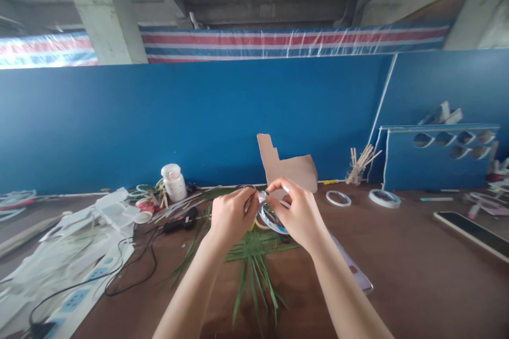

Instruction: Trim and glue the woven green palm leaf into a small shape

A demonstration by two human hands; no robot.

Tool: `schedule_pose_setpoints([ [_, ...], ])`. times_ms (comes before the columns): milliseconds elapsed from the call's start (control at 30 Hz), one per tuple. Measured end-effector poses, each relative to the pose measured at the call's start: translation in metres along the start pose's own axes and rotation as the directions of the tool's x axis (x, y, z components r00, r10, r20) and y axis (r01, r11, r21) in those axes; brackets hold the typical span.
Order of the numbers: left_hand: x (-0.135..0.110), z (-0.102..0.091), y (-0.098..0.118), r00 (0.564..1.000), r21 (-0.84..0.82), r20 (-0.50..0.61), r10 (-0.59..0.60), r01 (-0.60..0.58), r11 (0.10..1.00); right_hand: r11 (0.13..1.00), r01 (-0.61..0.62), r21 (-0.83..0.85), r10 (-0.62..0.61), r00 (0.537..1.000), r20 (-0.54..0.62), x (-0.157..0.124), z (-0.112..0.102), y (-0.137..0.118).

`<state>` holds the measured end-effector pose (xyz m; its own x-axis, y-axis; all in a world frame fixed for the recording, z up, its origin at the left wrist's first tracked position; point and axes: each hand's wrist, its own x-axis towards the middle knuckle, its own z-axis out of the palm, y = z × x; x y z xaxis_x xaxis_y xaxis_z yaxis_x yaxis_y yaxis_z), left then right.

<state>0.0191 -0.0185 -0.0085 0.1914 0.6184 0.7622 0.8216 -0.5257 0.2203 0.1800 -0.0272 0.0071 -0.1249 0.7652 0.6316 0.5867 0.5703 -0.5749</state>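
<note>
A person's left hand (230, 217) and right hand (296, 214) are raised together over the desk (397, 259), both working on a roll of tape (271, 218) that is tilted on edge between them. The right fingers (280, 189) are curled over the top of the roll and pinch a pale loose bit at its upper edge, while the left fingers (248, 202) close against its other side, so neither hand is spread open. Just below the hands lies a woven green palm-leaf piece (252, 250), its long loose blades fanning toward the person. Behind it, a torn cardboard cut-out (289, 167) stands against the wall. To the right of the leaf piece sit two more tape rolls (384, 198), and further right a clear cup of wooden sticks (358, 169). To its left are a white plastic bottle (174, 183), a black corded tool (181, 220), and a power strip (75, 296) among white plastic sheets. Beyond the leaf piece rises a blue wall (159, 127), topped by a striped tarpaulin (294, 42) beneath concrete beams (103, 10).
</note>
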Motion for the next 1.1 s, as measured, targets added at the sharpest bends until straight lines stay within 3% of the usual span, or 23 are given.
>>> schedule_pose_setpoints([
  [300,0.000,0.000,0.001,0.995,-0.040,-0.070,-0.075,0.072,0.997,0.999,0.017,0.042,-0.015,0.999,-0.039,0.000,0.004,0.002],
  [500,0.001,-0.003,0.002,0.993,-0.074,-0.061,-0.099,0.094,0.993,0.992,-0.004,0.127,0.009,0.999,-0.039,0.004,0.002,0.006],
  [767,0.000,-0.002,0.004,0.993,-0.112,-0.066,-0.098,0.090,0.990,0.973,0.046,-0.226,-0.093,0.974,-0.205,-0.003,0.011,0.001],
  [1100,0.002,-0.006,0.005,0.989,-0.194,-0.012,-0.144,0.139,0.971,0.957,0.081,-0.278,-0.136,0.974,-0.182,-0.003,0.014,0.003],
])
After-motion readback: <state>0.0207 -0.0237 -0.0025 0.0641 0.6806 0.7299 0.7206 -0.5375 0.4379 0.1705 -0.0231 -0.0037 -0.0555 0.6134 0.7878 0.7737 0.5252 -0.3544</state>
